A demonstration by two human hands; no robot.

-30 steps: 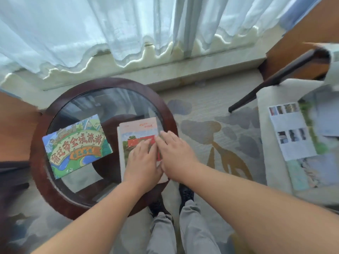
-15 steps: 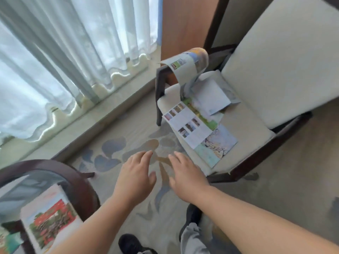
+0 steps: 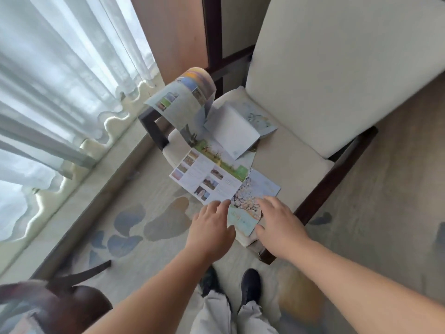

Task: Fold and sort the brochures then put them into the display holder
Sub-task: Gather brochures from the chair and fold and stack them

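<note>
Left hand (image 3: 212,227), right hand (image 3: 277,225) at 6 o'clock end of unfolded brochure (image 3: 209,177) on chair seat (image 3: 289,160); fingers straight, loosely spread, gripping nothing

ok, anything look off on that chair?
Yes. Brochures lie unfolded and overlapping on the chair seat. A long brochure curls up over the armrest, and its near corner juts past the seat's edge. A white sheet sits half-open across it. The left hand and right hand hover open at the blossom brochure, gripping nothing.

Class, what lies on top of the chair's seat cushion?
Several unfolded brochures overlap on the seat cushion; one curls over the armrest. Whatever lies beneath the overlapping sheets is covered.
</note>
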